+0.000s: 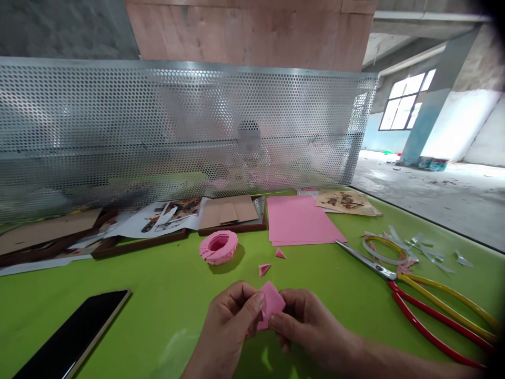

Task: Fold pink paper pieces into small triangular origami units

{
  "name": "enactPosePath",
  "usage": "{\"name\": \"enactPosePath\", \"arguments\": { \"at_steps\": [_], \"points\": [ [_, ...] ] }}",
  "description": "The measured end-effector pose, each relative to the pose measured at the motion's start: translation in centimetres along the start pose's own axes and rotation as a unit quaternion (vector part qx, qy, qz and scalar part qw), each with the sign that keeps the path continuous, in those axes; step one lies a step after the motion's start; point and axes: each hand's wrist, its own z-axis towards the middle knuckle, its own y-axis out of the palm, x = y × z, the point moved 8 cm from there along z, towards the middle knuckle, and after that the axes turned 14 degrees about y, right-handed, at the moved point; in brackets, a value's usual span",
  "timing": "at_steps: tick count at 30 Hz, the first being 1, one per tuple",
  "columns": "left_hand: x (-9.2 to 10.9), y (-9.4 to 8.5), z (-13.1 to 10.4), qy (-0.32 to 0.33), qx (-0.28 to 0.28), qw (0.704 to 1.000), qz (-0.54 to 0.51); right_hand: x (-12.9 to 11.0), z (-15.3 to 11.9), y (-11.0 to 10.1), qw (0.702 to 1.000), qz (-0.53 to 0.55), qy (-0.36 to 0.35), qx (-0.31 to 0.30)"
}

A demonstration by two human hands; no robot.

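Observation:
A small folded piece of pink paper (pixel 273 300) is pinched between my two hands near the front of the green table. My left hand (pixel 233 315) grips its left side between thumb and fingers. The right lower edge is held by my right hand (pixel 302 321), thumb in front. Just beyond lie two little folded pink triangles (pixel 264 270). Farther back sits a ring of pleated pink paper (pixel 219 247), and to its right is a stack of pink paper sheets (pixel 302 221).
Scissors with red and yellow handles (pixel 398 279) lie at right, beside a tape roll (pixel 384 250) and clear strips. A phone (pixel 79 334) rests at left. Frames with cardboard (pixel 229 208) and pictures line the back, before a perforated metal panel (pixel 177 126).

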Motion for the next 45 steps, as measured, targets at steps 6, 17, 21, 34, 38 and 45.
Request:
{"name": "enactPosePath", "arguments": {
  "at_steps": [6,17,21,34,38,45],
  "points": [
    [-0.3,-0.3,-0.3,-0.019,-0.006,1.0,0.0,0.1,-0.5,-0.6,0.999,0.031,0.032,0.015],
    [0.8,-0.1,-0.9,-0.004,0.035,0.999,0.027,-1.2,-1.0,-0.9,1.0,0.01,-0.009,0.027],
    [1.2,0.0,-0.6,-0.009,0.03,0.998,0.06,-1.5,-1.3,-1.0,1.0,0.02,0.011,0.02],
    [0.8,1.6,-0.5,0.01,-0.057,0.988,0.145,-3.1,-1.2,-2.9,0.99,0.019,-0.071,0.118],
    [0.5,1.0,-0.3,0.028,-0.048,0.985,0.162,-3.3,-1.4,-3.2,0.99,0.026,-0.078,0.118],
    [0.6,1.8,-0.4,0.068,-0.071,0.979,0.181,-1.9,-1.1,-1.9,0.998,0.008,-0.043,0.042]
  ]
}}
